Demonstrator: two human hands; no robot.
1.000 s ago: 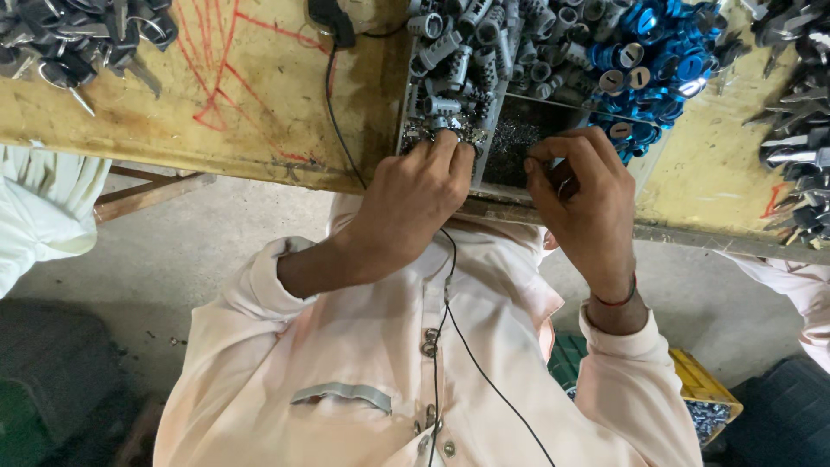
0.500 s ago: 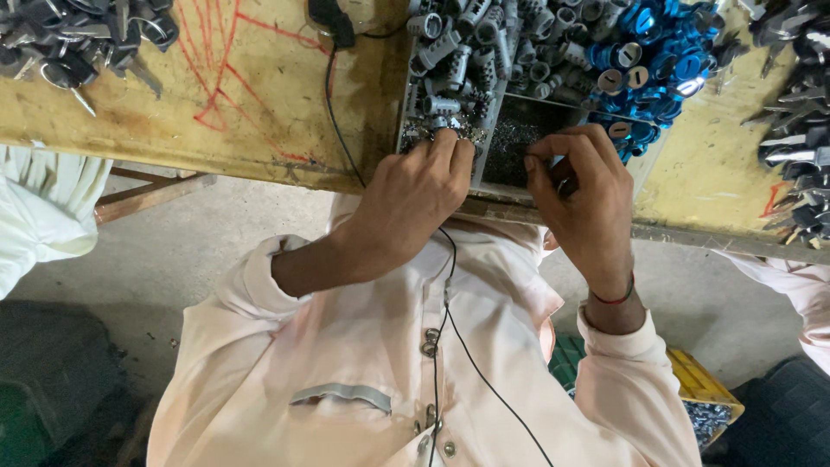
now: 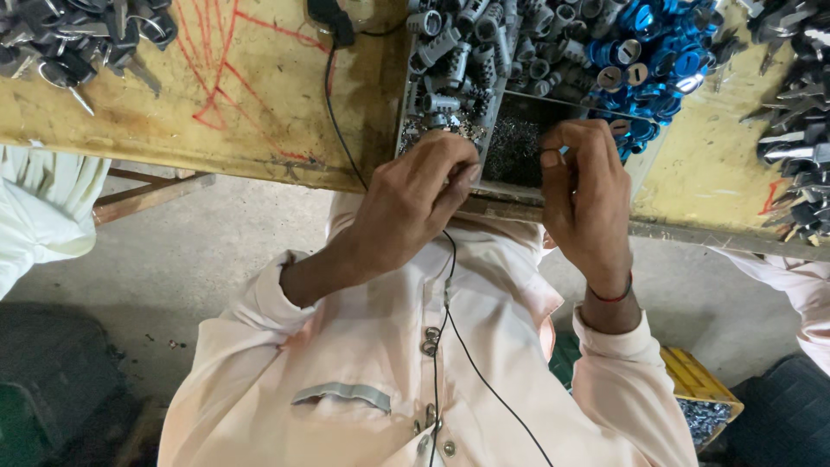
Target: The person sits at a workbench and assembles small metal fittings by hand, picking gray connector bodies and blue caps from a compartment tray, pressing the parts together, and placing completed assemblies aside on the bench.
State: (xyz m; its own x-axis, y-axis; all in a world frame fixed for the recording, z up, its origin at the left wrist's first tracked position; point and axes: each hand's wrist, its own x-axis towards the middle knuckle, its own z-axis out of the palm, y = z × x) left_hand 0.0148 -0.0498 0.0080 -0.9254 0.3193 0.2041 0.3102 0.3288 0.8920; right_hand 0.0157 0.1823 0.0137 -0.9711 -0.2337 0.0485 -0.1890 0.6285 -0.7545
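In the head view, a divided metal tray sits at the yellow workbench edge. The left hand curls at the tray's near rim, fingers closed; what it grips is hidden. The right hand pinches a tiny part over the tray's compartment of small dark bits. Grey lock cylinders and blue caps fill compartments beyond.
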